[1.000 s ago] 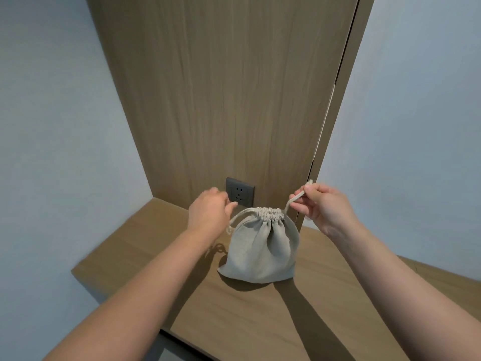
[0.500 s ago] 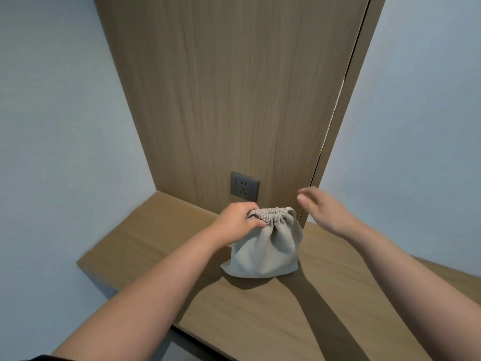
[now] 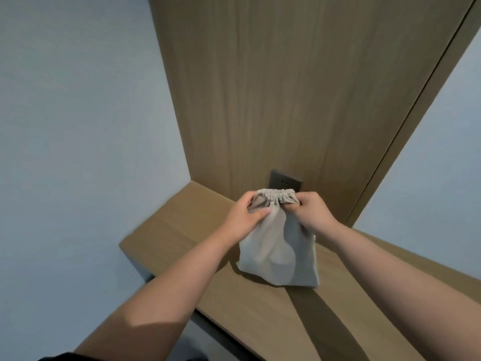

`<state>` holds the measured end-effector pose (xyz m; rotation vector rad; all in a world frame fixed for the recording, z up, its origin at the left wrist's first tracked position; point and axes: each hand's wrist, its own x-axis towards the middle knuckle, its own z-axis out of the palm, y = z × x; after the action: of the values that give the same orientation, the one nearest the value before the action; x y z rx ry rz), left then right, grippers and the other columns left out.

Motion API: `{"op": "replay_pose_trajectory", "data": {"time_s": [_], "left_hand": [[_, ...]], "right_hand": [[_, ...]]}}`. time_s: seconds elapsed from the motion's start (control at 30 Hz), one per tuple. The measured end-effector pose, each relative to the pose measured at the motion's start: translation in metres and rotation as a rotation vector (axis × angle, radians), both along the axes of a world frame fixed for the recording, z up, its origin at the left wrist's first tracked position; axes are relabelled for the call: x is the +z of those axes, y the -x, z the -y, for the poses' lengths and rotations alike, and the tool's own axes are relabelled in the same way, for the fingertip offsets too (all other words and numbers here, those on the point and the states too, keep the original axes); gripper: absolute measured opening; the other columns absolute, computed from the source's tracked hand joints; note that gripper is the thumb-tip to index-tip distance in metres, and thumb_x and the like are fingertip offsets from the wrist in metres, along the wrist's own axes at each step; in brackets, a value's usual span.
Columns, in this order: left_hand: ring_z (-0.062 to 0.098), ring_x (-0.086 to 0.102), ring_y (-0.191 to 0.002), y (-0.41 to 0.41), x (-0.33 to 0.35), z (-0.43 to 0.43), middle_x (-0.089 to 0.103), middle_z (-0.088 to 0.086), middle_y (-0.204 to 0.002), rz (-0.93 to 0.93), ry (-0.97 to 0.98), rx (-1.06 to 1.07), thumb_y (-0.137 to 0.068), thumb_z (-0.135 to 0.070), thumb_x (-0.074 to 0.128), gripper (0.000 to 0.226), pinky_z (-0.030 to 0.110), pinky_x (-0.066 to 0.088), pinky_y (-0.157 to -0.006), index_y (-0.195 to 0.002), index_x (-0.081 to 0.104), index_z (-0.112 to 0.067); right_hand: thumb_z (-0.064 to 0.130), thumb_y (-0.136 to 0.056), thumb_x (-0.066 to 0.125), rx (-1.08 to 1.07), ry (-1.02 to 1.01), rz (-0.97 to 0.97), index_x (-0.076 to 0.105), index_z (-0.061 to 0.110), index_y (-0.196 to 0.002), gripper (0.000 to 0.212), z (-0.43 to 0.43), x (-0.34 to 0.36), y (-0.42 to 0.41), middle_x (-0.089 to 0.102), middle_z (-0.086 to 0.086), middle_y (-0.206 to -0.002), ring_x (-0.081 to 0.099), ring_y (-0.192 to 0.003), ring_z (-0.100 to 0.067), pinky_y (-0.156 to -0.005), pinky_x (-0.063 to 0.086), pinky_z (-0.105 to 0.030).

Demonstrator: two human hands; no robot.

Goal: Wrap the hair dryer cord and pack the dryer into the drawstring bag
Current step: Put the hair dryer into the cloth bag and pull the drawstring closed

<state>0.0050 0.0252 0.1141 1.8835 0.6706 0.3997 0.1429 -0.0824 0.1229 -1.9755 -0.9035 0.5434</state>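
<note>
From my head camera, the drawstring bag (image 3: 278, 246) stands on the wooden shelf (image 3: 182, 230), just in front of the wall socket (image 3: 285, 181). My left hand (image 3: 243, 220) grips its gathered neck on the left; my right hand (image 3: 313, 213) pinches the neck's right end.

The drawstring bag (image 3: 278, 254) stands on the table (image 3: 187, 230), its gathered mouth at the 12 o'clock end. The left hand (image 3: 244, 217) grips the bag's upper part at 10 o'clock; the right hand (image 3: 311, 213) pinches the mouth at 1 o'clock. Behind the bag, at 12 o'clock, a wall socket (image 3: 285, 181) sits in the panel (image 3: 286, 87) just above the table, partly hidden by the bag's mouth.
</note>
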Motion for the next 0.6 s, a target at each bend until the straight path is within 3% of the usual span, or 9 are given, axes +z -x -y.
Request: {"op": "replay_pose_trajectory", "data": {"time_s": [0.1, 0.2, 0.27, 0.33, 0.47, 0.53, 0.6], "left_hand": [[0.011, 0.056, -0.103, 0.013, -0.002, -0.038, 0.06, -0.007, -0.113, -0.129, -0.067, 0.035, -0.08, -0.028, 0.075, 0.047, 0.027, 0.045, -0.083, -0.121, 0.054, -0.018], [0.013, 0.056, -0.076, 0.022, 0.005, -0.083, 0.063, -0.002, -0.083, -0.127, -0.209, 0.147, -0.078, -0.019, 0.075, 0.019, 0.022, 0.04, -0.064, -0.089, 0.061, -0.014], [0.011, 0.051, -0.064, 0.027, 0.013, -0.112, 0.06, -0.002, -0.071, -0.043, -0.237, 0.222, -0.077, -0.011, 0.074, 0.013, 0.025, 0.039, -0.059, -0.076, 0.061, -0.014], [0.016, 0.058, -0.069, 0.031, 0.015, -0.14, 0.068, 0.004, -0.075, 0.007, -0.263, 0.299, -0.076, -0.005, 0.071, 0.006, 0.029, 0.044, -0.062, -0.08, 0.068, -0.009], [0.013, 0.058, -0.081, 0.058, -0.003, -0.184, 0.069, -0.001, -0.087, -0.051, -0.345, 0.311, -0.08, 0.005, 0.06, 0.022, 0.018, 0.041, -0.068, -0.092, 0.075, -0.006], [0.013, 0.06, -0.091, 0.081, -0.023, -0.199, 0.071, -0.001, -0.1, -0.152, -0.45, 0.227, -0.083, 0.002, 0.061, 0.022, 0.021, 0.046, -0.079, -0.095, 0.076, -0.008], [0.022, 0.065, -0.091, 0.103, -0.045, -0.209, 0.074, 0.006, -0.098, -0.274, -0.57, 0.102, -0.084, -0.004, 0.063, 0.016, 0.034, 0.052, -0.079, -0.088, 0.077, -0.012]], "right_hand": [[0.012, -0.086, 0.064, 0.046, -0.015, -0.084, 0.066, 0.011, -0.061, 0.026, -0.044, 0.003, 0.008, 0.054, -0.002, -0.059, 0.043, -0.06, -0.009, -0.058, 0.033, -0.027], [0.011, -0.086, 0.063, 0.052, -0.061, -0.046, 0.067, 0.004, -0.065, 0.022, -0.09, 0.009, 0.021, 0.054, -0.005, -0.063, 0.041, -0.061, -0.011, -0.057, 0.033, -0.029], [0.01, -0.087, 0.061, 0.058, -0.131, 0.011, 0.07, 0.001, -0.075, 0.017, -0.119, 0.013, 0.028, 0.063, -0.008, -0.07, 0.049, -0.063, -0.016, -0.061, 0.04, -0.031], [0.01, -0.087, 0.057, 0.064, -0.161, 0.092, 0.069, 0.004, -0.077, 0.017, -0.143, 0.013, 0.037, 0.069, -0.011, -0.075, 0.059, -0.069, -0.024, -0.063, 0.046, -0.035], [0.003, -0.084, 0.055, 0.151, -0.16, 0.196, 0.064, 0.027, -0.068, 0.031, -0.169, -0.007, 0.066, 0.063, 0.012, -0.065, 0.057, -0.064, 0.003, -0.057, 0.04, -0.018], [0.005, -0.086, 0.056, 0.22, -0.076, 0.233, 0.074, 0.02, -0.087, 0.024, -0.174, -0.028, 0.085, 0.073, 0.003, -0.083, 0.063, -0.079, -0.008, -0.065, 0.041, -0.024], [0.007, -0.088, 0.056, 0.262, -0.002, 0.271, 0.073, 0.012, -0.104, 0.024, -0.175, -0.048, 0.102, 0.074, -0.002, -0.102, 0.064, -0.095, -0.019, -0.074, 0.044, -0.027]]}}
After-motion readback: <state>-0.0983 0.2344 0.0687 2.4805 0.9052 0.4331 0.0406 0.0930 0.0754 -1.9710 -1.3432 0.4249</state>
